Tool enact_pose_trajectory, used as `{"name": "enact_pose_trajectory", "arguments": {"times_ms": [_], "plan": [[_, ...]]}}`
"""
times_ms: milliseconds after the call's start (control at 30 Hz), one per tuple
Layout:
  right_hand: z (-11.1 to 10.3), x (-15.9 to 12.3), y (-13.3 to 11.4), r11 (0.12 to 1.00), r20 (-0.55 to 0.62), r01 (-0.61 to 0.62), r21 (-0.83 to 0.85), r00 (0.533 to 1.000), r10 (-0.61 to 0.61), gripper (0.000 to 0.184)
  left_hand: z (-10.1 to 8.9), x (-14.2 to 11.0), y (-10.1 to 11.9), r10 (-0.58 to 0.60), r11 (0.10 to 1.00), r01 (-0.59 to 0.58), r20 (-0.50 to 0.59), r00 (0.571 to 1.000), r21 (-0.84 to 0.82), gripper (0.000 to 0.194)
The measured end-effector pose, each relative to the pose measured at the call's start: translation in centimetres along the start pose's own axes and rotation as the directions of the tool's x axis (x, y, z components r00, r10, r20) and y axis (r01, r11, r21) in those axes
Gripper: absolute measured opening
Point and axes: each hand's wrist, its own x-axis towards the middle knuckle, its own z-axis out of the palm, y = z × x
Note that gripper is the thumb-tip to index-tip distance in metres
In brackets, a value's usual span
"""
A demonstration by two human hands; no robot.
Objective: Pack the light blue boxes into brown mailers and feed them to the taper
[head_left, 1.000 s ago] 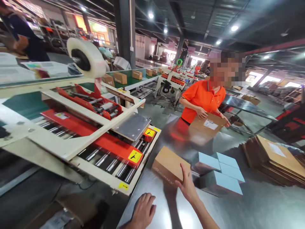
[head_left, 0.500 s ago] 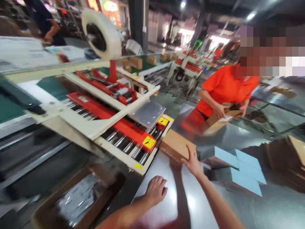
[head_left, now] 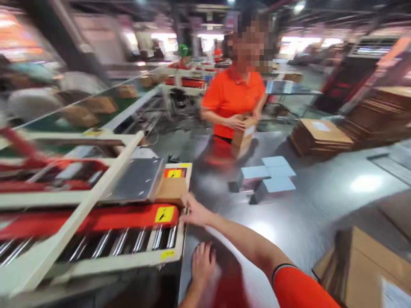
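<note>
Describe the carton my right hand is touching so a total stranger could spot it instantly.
Find the roller machine left of the shiny metal table. At its table-side end, between two yellow stickers, sits the brown carton, your right hand against it. The pale blue boxes are on the table; this brown one is in the machine's mouth.
</note>
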Motion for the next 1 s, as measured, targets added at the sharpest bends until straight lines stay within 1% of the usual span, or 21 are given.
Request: {"name": "enact_pose_trajectory", "arguments": {"times_ms": [67, 133, 167, 200, 267, 300, 333, 367, 400, 500, 533, 567, 600, 633, 700, 733, 767, 800, 867, 933, 1000], "plan": [[-2.8, -7.2, -0.6, 0.993, 0.029, 0.071, -0.096, 0.997, -0.069, 0.091, 0.0, -0.3, -1.1, 0.057, 0.998, -0.058, -0.026, 0.998, -0.011, 0.032], [-6.2, -17.9, -1.4, 0.970, -0.094, -0.062, -0.236, 0.995, 0.041, 0.081, -0.3, 0.0, -1.4, 0.042, 0.998, -0.042, 0.012, 0.999, -0.049, 0.036], [-7.7, -24.1, -2.0, 0.936, -0.230, -0.222, -0.273, 0.960, 0.160, 0.080, -0.4, 0.3, -0.9, 0.019, 0.995, -0.014, 0.060, 0.998, -0.095, 0.038], [-9.0, -30.7, -2.6, 0.855, -0.401, -0.434, -0.282, 0.863, 0.306, 0.080, -0.6, 0.6, 0.3, 0.005, 0.986, 0.018, 0.135, 0.991, -0.168, 0.040], [-10.0, -43.1, -3.6, 0.519, -0.596, -0.815, -0.257, 0.556, 0.579, 0.096, -0.8, 0.7, 4.6, 0.044, 0.922, 0.090, 0.334, 0.941, -0.377, 0.042], [-9.6, -48.4, -3.9, 0.329, -0.632, -0.917, -0.224, 0.394, 0.668, 0.104, -0.8, 0.6, 7.7, 0.105, 0.861, 0.145, 0.451, 0.886, -0.487, 0.042], [-8.7, -52.7, -4.1, 0.178, -0.648, -0.961, -0.210, 0.273, 0.711, 0.105, -0.6, 0.3, 11.3, 0.179, 0.790, 0.215, 0.551, 0.815, -0.574, 0.043], [-7.4, -55.8, -4.3, 0.084, -0.672, -0.976, -0.200, 0.199, 0.713, 0.099, -0.2, -0.3, 15.2, 0.250, 0.724, 0.295, 0.636, 0.730, -0.624, 0.045], [-5.7, -57.7, -4.5, 0.032, -0.688, -0.980, -0.195, 0.160, 0.708, 0.087, 0.2, -1.0, 19.1, 0.284, 0.670, 0.413, 0.726, 0.626, -0.617, 0.048], [-1.3, -56.9, -5.5, 0.017, -0.692, -0.981, -0.194, 0.149, 0.707, 0.058, 1.1, -3.7, 29.1, 0.286, 0.446, 0.812, 0.920, 0.270, -0.377, 0.061], [-0.6, -55.4, -6.0, 0.033, -0.670, -0.978, -0.207, 0.167, 0.723, 0.055, 1.1, -4.4, 31.1, 0.285, 0.350, 0.889, 0.938, 0.198, -0.294, 0.062], [-0.6, -53.7, -6.5, 0.069, -0.640, -0.971, -0.227, 0.202, 0.741, 0.054, 0.8, -4.9, 32.4, 0.279, 0.254, 0.934, 0.943, 0.178, -0.252, 0.062], [-1.3, -52.1, -7.1, 0.133, -0.617, -0.963, -0.236, 0.254, 0.745, 0.053, 0.2, -5.1, 33.0, 0.260, 0.172, 0.953, 0.944, 0.202, -0.251, 0.061], [-2.8, -50.8, -7.7, 0.218, -0.608, -0.948, -0.231, 0.315, 0.729, 0.051, -0.6, -5.0, 32.8, 0.228, 0.107, 0.953, 0.939, 0.256, -0.285, 0.062], [-7.5, -49.0, -8.7, 0.384, -0.666, -0.906, -0.178, 0.398, 0.630, 0.048, -2.9, -4.0, 30.6, 0.156, 0.066, 0.903, 0.898, 0.411, -0.425, 0.062], [-10.3, -48.3, -9.0, 0.432, -0.729, -0.890, -0.146, 0.392, 0.561, 0.047, -4.4, -3.2, 29.1, 0.138, 0.103, 0.858, 0.861, 0.489, -0.503, 0.060], [-13.2, -47.7, -9.1, 0.452, -0.807, -0.885, -0.108, 0.344, 0.480, 0.053, -6.0, -2.4, 27.3, 0.142, 0.168, 0.801, 0.818, 0.558, -0.575, 0.057], [-15.8, -46.8, -9.1, 0.506, -0.876, -0.862, -0.018, 0.258, 0.409, 0.060, -7.7, -1.6, 25.6, 0.157, 0.242, 0.734, 0.772, 0.616, -0.635, 0.053], [-19.4, -44.4, -8.9, 0.639, -0.894, -0.761, 0.112, 0.203, 0.399, 0.067, -11.0, -0.4, 22.6, 0.164, 0.350, 0.616, 0.694, 0.701, -0.706, 0.048], [-20.3, -41.1, -8.8, 0.750, -0.857, -0.627, 0.208, 0.252, 0.449, 0.066, -14.0, 0.4, 20.4, 0.087, 0.313, 0.587, 0.638, 0.766, -0.747, 0.051], [-19.0, -37.6, -9.0, 0.809, -0.835, -0.511, 0.290, 0.278, 0.475, 0.064, -16.3, 0.8, 18.9, 0.001, 0.198, 0.560, 0.572, 0.820, -0.804, 0.056]]}}
